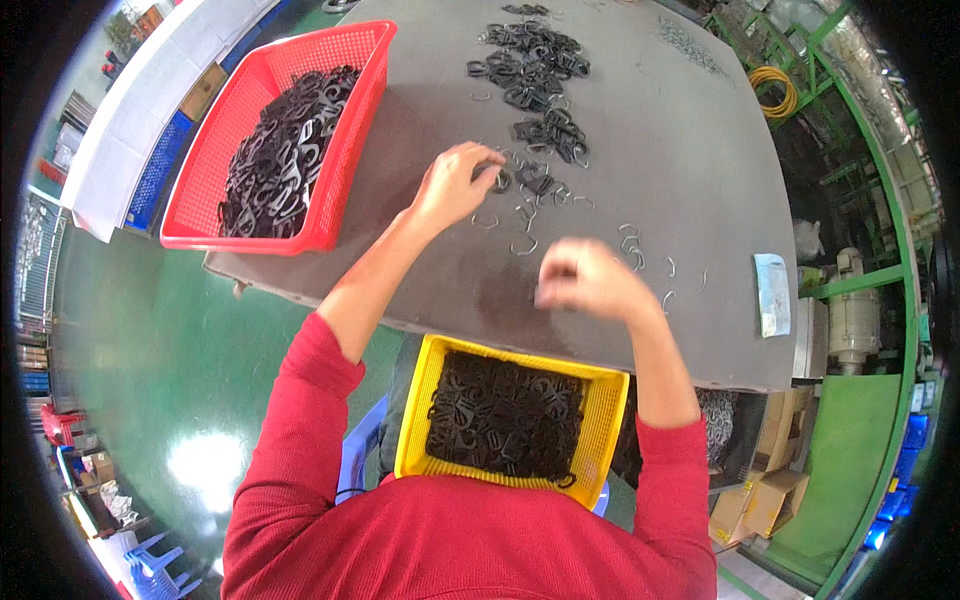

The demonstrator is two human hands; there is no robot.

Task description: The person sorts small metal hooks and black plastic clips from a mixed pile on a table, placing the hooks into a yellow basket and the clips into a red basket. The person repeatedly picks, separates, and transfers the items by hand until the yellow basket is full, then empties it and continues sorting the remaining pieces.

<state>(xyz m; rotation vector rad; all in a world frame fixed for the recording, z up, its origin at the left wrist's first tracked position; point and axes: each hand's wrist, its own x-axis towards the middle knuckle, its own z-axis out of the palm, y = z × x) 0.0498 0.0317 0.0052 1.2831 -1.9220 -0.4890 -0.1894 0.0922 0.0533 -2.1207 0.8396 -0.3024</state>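
Note:
My left hand is over the grey table, thumb and fingertips closed around a black plastic buckle. Beside it, a small group of black buckles lies among loose bent metal wire hooks. Nearer to me and to the right, my right hand hovers above the tabletop with its fingers curled; motion blurs them, and whatever they hold is hidden. Below the table edge, at my lap, a yellow basket contains many black plastic pieces.
A red basket full of black buckles stands at the table's left edge. Heaps of buckles stretch toward the far side. Scattered metal hooks lie far right, and a pale blue packet rests near the right edge. Green metal racking borders the table.

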